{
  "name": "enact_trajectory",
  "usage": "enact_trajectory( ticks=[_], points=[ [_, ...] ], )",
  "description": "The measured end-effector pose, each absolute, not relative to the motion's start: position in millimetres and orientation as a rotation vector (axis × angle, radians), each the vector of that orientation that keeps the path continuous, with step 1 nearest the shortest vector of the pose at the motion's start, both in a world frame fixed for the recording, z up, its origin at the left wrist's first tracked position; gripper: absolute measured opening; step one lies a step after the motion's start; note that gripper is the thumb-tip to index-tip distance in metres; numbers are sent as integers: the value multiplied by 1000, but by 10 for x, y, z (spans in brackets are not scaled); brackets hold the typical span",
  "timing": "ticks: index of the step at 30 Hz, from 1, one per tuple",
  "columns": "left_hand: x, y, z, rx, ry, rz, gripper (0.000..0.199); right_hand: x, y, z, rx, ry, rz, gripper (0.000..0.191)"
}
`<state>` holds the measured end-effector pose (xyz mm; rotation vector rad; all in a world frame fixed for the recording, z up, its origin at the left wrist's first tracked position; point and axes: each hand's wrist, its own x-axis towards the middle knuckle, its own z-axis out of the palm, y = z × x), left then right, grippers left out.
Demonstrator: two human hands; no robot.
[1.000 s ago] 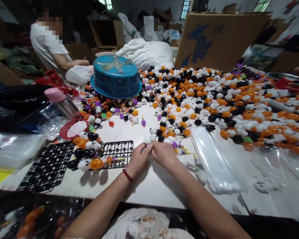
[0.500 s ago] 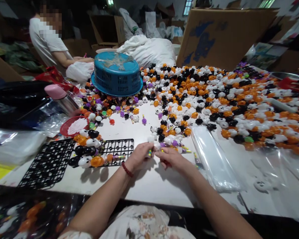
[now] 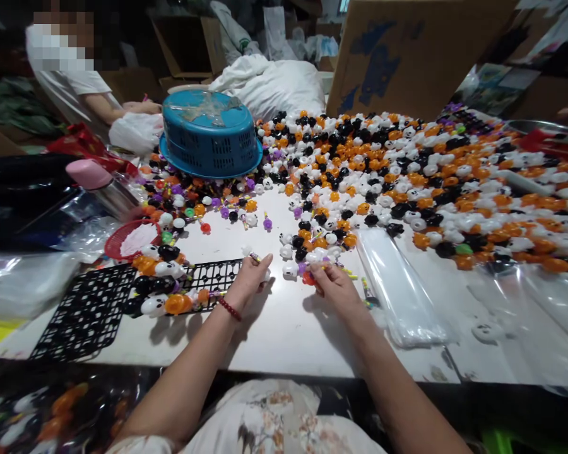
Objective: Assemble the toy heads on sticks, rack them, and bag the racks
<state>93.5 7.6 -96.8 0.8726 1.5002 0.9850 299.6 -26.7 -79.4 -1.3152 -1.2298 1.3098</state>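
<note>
My left hand (image 3: 250,277) is closed on a small white-headed tube piece (image 3: 252,255), its striped stem showing above the fingers. That hand is over the right end of a black plastic grid (image 3: 208,272). On the grid's left part lie rows of orange, white and black figure beads (image 3: 177,304) with thin striped tubes. My right hand (image 3: 334,284) has its fingers pinched together at a small red piece (image 3: 307,278), beside a white and purple piece. Just beyond it sits a small heap of mixed figure beads (image 3: 315,243). Part of what each hand grips is hidden.
A large pile of orange, black and white beads (image 3: 407,170) covers the right and back. Clear plastic bags (image 3: 402,290) lie at right. An upturned blue basket (image 3: 211,135), a red basket with white contents (image 3: 111,243) and a bottle (image 3: 108,189) stand left. A co-worker (image 3: 71,75) is behind.
My hands, together before, have moved apart. The left has gone left toward the grid with a small piece, and the right is now by the bead heap. The whole view has shifted slightly.
</note>
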Motion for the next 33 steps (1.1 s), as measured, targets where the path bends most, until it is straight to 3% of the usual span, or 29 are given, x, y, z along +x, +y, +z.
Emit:
enact_trajectory(
  ticks=[9, 24, 33],
  points=[
    [888, 117, -832, 772, 1352, 1087, 53, 2830, -324, -817, -1203, -1048, 1422, 33],
    [1177, -210, -759, 1043, 1162, 931, 51, 2935, -390, -652, -1275, -1382, 1315, 25],
    [1219, -235, -771, 1085, 1111, 889, 51, 3040, -371, -601, -1285, -1478, 1424, 24]
  ],
)
